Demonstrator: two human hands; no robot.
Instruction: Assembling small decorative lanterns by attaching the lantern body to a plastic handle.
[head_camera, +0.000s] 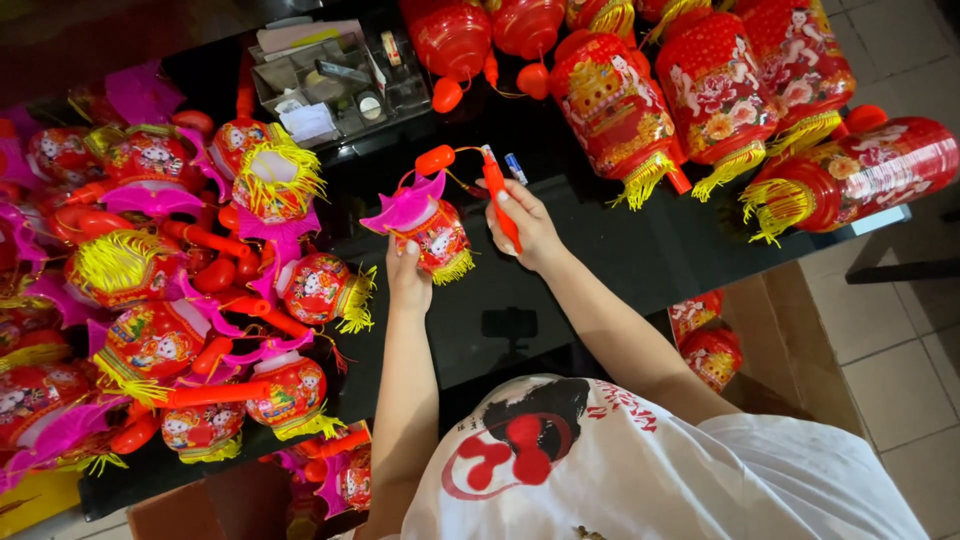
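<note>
Dozens of finished small lanterns (150, 290) heap the black table's (620, 250) left side, big red lanterns (720, 90) lie at the right — so much looks done. Between them the left hand (408, 280) closes round one small lantern (432, 232), the right hand (525, 225) clasps its red handle (498, 195). A clear tray (330, 85) holds white boxes — print unreadable.

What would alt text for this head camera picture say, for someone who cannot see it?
A person's left hand holds a small red lantern with a pink top over a black table, while the right hand grips its red handle stick. Piles of similar lanterns lie left, larger ones behind.
</note>
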